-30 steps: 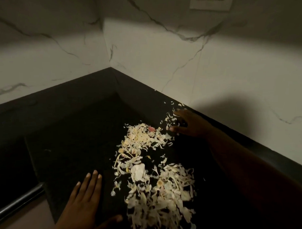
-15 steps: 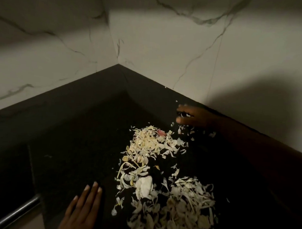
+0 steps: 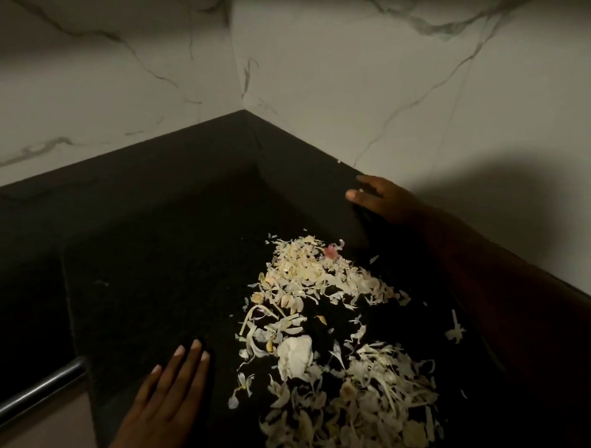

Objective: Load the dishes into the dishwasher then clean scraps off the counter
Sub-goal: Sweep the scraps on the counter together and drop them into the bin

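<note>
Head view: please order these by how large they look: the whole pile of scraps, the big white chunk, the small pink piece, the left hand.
1. Pile of scraps.
2. Left hand, though it is close to the camera and partly cut off.
3. White chunk.
4. Pink piece.

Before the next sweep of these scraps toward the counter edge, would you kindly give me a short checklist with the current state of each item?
1. Right hand placed behind the far end of the scrap pile, near the wall: ok.
2. Left hand flat on the black counter beside the pile: ok.
3. Both hands empty, open: ok.
4. Stray flakes lie right of the pile, under the right forearm; all gathered: not ok.
5. Bin or catcher at the edge: cannot tell.
</note>
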Tool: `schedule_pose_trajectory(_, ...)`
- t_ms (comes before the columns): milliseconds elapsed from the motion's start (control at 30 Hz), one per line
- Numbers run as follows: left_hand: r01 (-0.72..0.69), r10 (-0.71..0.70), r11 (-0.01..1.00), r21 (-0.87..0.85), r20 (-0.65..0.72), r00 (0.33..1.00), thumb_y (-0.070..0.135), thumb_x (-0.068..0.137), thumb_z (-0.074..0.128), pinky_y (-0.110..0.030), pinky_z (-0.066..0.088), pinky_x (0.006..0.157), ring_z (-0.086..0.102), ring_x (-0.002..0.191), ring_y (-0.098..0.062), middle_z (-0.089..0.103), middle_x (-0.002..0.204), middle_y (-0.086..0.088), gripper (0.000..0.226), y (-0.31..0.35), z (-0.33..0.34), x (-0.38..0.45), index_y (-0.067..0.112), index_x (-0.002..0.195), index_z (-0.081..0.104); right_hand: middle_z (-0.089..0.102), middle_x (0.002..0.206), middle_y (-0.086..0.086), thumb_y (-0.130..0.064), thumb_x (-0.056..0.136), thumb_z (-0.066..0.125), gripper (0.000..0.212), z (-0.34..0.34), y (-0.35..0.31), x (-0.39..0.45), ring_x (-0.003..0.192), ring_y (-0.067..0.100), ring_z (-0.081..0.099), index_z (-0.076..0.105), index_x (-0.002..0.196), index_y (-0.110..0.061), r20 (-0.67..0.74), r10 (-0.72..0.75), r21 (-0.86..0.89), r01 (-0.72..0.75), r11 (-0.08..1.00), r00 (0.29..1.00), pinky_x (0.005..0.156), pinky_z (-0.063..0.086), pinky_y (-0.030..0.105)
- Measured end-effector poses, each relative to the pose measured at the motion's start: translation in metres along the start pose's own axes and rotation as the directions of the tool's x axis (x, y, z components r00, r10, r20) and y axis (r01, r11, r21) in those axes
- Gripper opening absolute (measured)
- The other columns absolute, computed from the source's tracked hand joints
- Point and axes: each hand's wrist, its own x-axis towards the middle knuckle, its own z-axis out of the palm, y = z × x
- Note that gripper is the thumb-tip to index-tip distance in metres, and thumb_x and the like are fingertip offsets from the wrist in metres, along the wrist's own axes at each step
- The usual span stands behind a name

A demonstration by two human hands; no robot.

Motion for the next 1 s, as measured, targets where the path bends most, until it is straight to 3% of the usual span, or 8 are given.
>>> schedule_pose_trajectory(167, 0.008, -0.003, 0.996, -0.093, 0.052, 0.999, 0.061, 0.095, 0.005, -0.028, -0.003, 0.116, -0.005, 0.147, -0.015, -0.005, 0.16, -0.003, 0.074, 0.002, -0.004, 0.0, 0.013, 0.152, 0.001, 0.029, 0.154, 0.012, -0.084, 0.076, 0.033, 0.097, 0.018, 0.01, 0.034, 0.142, 0.028, 0.026, 0.037, 0.145, -0.017, 0.049, 0.043, -0.275, -0.028, 0.961, 0.998, 0.117, 0.02, 0.042)
schedule_pose_trajectory(333, 0.067, -0.041, 0.987, -0.146, 0.174, 0.984, 0.092, 0.072, 0.017, -0.026, -0.002, 0.114, -0.007, 0.147, -0.017, -0.003, 0.16, -0.008, 0.116, 0.004, -0.01, 0.004, 0.009, 0.152, 0.002, 0.016, 0.159, 0.003, -0.07, 0.081, 0.035, 0.084, 0.038, -0.019, -0.037, 0.145, 0.015, 0.01, 0.027, 0.149, -0.021, 0.343, -0.162, -0.167, 0.229, 0.959, 0.925, 0.112, 0.011, 0.033)
schedule_pose_trajectory(500, 0.133, -0.064, 0.972, -0.195, 0.324, 0.944, 0.09, 0.073, 0.024, -0.028, 0.002, 0.112, -0.006, 0.147, -0.017, 0.036, 0.148, -0.012, 0.116, 0.013, -0.021, 0.001, 0.006, 0.151, 0.011, 0.021, 0.156, -0.012, -0.081, 0.072, 0.04, 0.089, 0.045, -0.034, -0.13, 0.142, 0.005, 0.015, 0.019, 0.148, -0.041, 0.536, -0.16, -0.027, 0.206, 0.978, 0.829, 0.116, 0.015, 0.036)
schedule_pose_trajectory(567, 0.176, -0.104, 0.967, -0.183, 0.347, 0.932, 0.091, 0.073, 0.023, -0.028, 0.002, 0.111, -0.009, 0.147, -0.017, 0.041, 0.143, -0.016, 0.117, 0.015, -0.026, 0.002, 0.0, 0.147, 0.023, 0.019, 0.157, -0.014, -0.089, 0.065, 0.04, 0.089, 0.034, -0.035, -0.153, 0.139, 0.004, 0.018, 0.016, 0.143, -0.054, 0.482, -0.136, 0.008, 0.151, 0.989, 0.866, 0.114, 0.018, 0.036)
schedule_pose_trajectory(667, 0.169, -0.101, 0.962, -0.216, 0.294, 0.95, 0.101, 0.052, -0.004, -0.026, -0.02, 0.11, -0.035, 0.137, -0.019, -0.017, 0.154, -0.013, 0.136, 0.019, -0.04, 0.007, 0.005, 0.146, -0.015, 0.011, 0.159, -0.008, -0.1, 0.05, 0.034, 0.097, 0.002, -0.021, -0.176, 0.145, 0.015, 0.013, 0.013, 0.136, -0.06, 0.233, -0.02, -0.069, 0.037, 0.997, 0.972, 0.116, 0.019, 0.046)
schedule_pose_trajectory(733, 0.245, -0.121, 0.93, -0.275, 0.401, 0.908, 0.1, 0.038, -0.019, -0.032, -0.024, 0.112, -0.04, 0.133, -0.019, -0.043, 0.143, -0.003, 0.131, 0.023, -0.053, 0.003, 0.014, 0.136, -0.035, 0.011, 0.159, -0.006, -0.101, 0.046, 0.036, 0.11, -0.012, 0.0, -0.192, 0.146, 0.019, 0.011, 0.012, 0.142, -0.052, 0.179, 0.088, -0.178, -0.055, 0.982, 0.98, 0.116, 0.019, 0.048)
schedule_pose_trajectory(867, 0.257, -0.136, 0.918, -0.301, 0.37, 0.919, 0.099, 0.046, -0.015, -0.034, -0.02, 0.113, -0.035, 0.136, -0.016, -0.038, 0.148, -0.002, 0.124, 0.025, -0.056, -0.002, 0.019, 0.14, -0.03, -0.01, 0.158, -0.01, -0.102, 0.048, 0.031, 0.128, 0.009, 0.006, -0.226, 0.144, 0.011, -0.013, 0.0, 0.151, -0.033, 0.228, 0.121, -0.353, -0.034, 0.935, 0.966, 0.115, -0.002, 0.036)
schedule_pose_trajectory(1000, 0.237, -0.129, 0.922, -0.306, 0.335, 0.933, 0.097, 0.054, -0.011, -0.037, -0.015, 0.115, -0.03, 0.139, -0.014, -0.033, 0.149, -0.001, 0.12, 0.027, -0.056, -0.006, 0.017, 0.143, -0.024, -0.014, 0.149, -0.021, -0.097, 0.047, 0.04, 0.127, 0.063, -0.054, -0.267, 0.141, 0.008, -0.011, -0.012, 0.148, -0.04, 0.271, 0.139, -0.274, -0.062, 0.96, 0.952, 0.11, 0.001, 0.032)
